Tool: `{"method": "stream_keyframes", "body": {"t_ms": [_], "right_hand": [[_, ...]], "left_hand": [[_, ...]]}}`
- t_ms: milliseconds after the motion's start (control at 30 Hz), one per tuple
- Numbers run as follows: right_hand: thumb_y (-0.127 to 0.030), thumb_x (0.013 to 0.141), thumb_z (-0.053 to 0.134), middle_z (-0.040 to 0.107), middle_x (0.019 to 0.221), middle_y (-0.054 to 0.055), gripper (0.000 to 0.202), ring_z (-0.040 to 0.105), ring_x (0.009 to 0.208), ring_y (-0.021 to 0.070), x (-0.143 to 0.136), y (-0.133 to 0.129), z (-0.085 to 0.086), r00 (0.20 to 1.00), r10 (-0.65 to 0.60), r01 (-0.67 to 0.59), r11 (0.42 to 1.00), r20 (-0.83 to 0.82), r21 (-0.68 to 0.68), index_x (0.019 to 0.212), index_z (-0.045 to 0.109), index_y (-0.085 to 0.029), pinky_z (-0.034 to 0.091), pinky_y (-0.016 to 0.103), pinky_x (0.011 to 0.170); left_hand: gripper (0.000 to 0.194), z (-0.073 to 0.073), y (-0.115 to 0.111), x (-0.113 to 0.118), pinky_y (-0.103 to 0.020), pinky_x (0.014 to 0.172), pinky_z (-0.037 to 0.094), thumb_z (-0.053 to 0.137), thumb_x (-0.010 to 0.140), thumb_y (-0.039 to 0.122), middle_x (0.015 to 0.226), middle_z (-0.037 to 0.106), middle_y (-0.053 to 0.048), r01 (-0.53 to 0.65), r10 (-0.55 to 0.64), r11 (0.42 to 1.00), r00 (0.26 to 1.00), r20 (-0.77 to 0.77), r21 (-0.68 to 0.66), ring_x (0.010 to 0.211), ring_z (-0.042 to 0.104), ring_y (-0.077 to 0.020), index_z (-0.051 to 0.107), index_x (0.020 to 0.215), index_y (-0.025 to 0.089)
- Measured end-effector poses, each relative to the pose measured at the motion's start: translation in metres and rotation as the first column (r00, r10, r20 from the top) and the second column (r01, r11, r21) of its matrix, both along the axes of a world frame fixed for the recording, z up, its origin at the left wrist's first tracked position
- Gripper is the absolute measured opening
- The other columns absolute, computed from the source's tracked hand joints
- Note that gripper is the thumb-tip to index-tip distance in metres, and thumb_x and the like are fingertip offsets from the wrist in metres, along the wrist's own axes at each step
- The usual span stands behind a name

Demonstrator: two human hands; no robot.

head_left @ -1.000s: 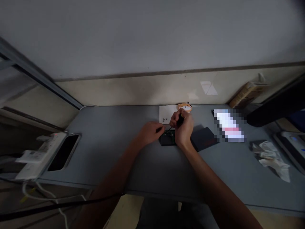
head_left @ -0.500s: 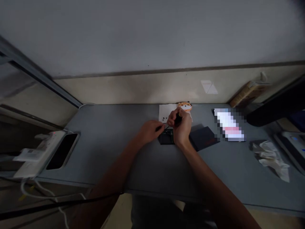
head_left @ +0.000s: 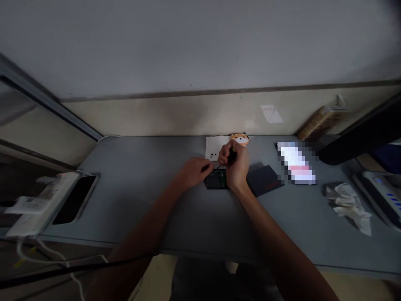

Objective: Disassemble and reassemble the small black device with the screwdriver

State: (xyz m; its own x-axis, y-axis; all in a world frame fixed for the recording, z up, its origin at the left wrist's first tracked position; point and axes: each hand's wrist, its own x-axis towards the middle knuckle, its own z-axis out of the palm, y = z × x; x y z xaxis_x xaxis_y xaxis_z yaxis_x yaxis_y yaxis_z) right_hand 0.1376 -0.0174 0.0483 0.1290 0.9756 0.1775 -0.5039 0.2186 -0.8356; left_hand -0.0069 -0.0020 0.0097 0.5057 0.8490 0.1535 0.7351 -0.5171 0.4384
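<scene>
My right hand is wrapped round a screwdriver with a dark and yellow handle. Its thin shaft slants down and left to the upper edge of a small open dark device, where a bit of green circuit board shows. At the same spot, fingers of my left hand are pinched together by the shaft's tip; a dark shape shows at them, too small to name. Just behind lie several tiny black screws on a white sheet. A flat dark panel rests right of my right hand.
An orange cartoon animal figure is by the sheet. To the right are a lit phone, crumpled tissue, a box and a grey device. A dark-screened phone and a white power strip sit left.
The whole view has shifted slightly, so things on the desk appear a little further left. Both hands keep the same hold at the device.
</scene>
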Motion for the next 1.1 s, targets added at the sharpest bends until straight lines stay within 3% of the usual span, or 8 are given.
{"method": "stream_keyframes", "body": {"t_ms": [333, 500, 700, 900, 1100], "right_hand": [[-0.044, 0.085, 0.05, 0.037, 0.056, -0.005, 0.03, 0.031, 0.049, 0.0106, 0.0001, -0.0064, 0.0003, 0.999, 0.007, -0.009, 0.998, 0.036, 0.061, 0.064, 0.038, -0.025, 0.024, 0.027, 0.048], [-0.047, 0.084, 0.052, 0.034, 0.054, -0.006, 0.033, 0.029, 0.048, 0.0109, 0.0016, -0.0049, 0.0009, 0.997, 0.069, -0.07, 0.997, 0.037, 0.042, 0.063, 0.039, -0.025, 0.024, 0.026, 0.047], [-0.046, 0.084, 0.052, 0.031, 0.053, -0.006, 0.035, 0.026, 0.047, 0.0105, 0.0055, -0.0032, 0.0046, 1.0, 0.006, -0.006, 1.0, 0.0, 0.029, 0.061, 0.037, -0.025, 0.023, 0.025, 0.046], [-0.053, 0.08, 0.056, 0.028, 0.053, -0.007, 0.039, 0.026, 0.047, 0.0107, 0.0022, -0.0052, 0.0039, 0.996, 0.088, -0.088, 0.996, 0.015, 0.016, 0.059, 0.039, -0.025, 0.022, 0.025, 0.046], [-0.051, 0.08, 0.056, 0.028, 0.054, -0.007, 0.038, 0.024, 0.047, 0.0101, 0.0043, -0.0041, 0.0065, 0.999, 0.036, -0.036, 0.999, -0.025, 0.01, 0.059, 0.036, -0.025, 0.024, 0.025, 0.046]], "left_hand": [[0.036, 0.0004, -0.0005, 0.0019, -0.028, 0.067, 0.038, 0.043, 0.101, 0.034, 0.074, 0.065, -0.002, -0.022, 0.022, 1.0, 0.999, -0.039, -0.009, 0.07, 0.057, -0.0162, 0.062, 0.075, 0.019], [0.034, -0.0013, -0.0007, 0.0005, -0.028, 0.068, 0.039, 0.043, 0.101, 0.032, 0.076, 0.066, -0.002, -0.009, 0.01, 1.0, 0.999, -0.039, 0.019, 0.071, 0.057, -0.0161, 0.062, 0.076, 0.019], [0.036, 0.0012, -0.0034, 0.0014, -0.028, 0.069, 0.039, 0.042, 0.102, 0.034, 0.074, 0.065, -0.002, -0.016, 0.017, 0.999, 0.999, -0.042, 0.04, 0.071, 0.057, -0.0168, 0.063, 0.078, 0.019], [0.035, 0.0052, -0.0047, 0.0033, -0.027, 0.067, 0.039, 0.043, 0.102, 0.032, 0.073, 0.065, -0.002, -0.022, 0.023, 1.0, 0.998, -0.051, 0.023, 0.069, 0.057, -0.016, 0.064, 0.077, 0.019], [0.036, 0.0046, -0.004, 0.0033, -0.028, 0.068, 0.039, 0.044, 0.102, 0.032, 0.07, 0.062, -0.002, -0.016, 0.017, 0.999, 0.999, -0.044, 0.029, 0.068, 0.056, -0.0163, 0.064, 0.076, 0.019]]}}
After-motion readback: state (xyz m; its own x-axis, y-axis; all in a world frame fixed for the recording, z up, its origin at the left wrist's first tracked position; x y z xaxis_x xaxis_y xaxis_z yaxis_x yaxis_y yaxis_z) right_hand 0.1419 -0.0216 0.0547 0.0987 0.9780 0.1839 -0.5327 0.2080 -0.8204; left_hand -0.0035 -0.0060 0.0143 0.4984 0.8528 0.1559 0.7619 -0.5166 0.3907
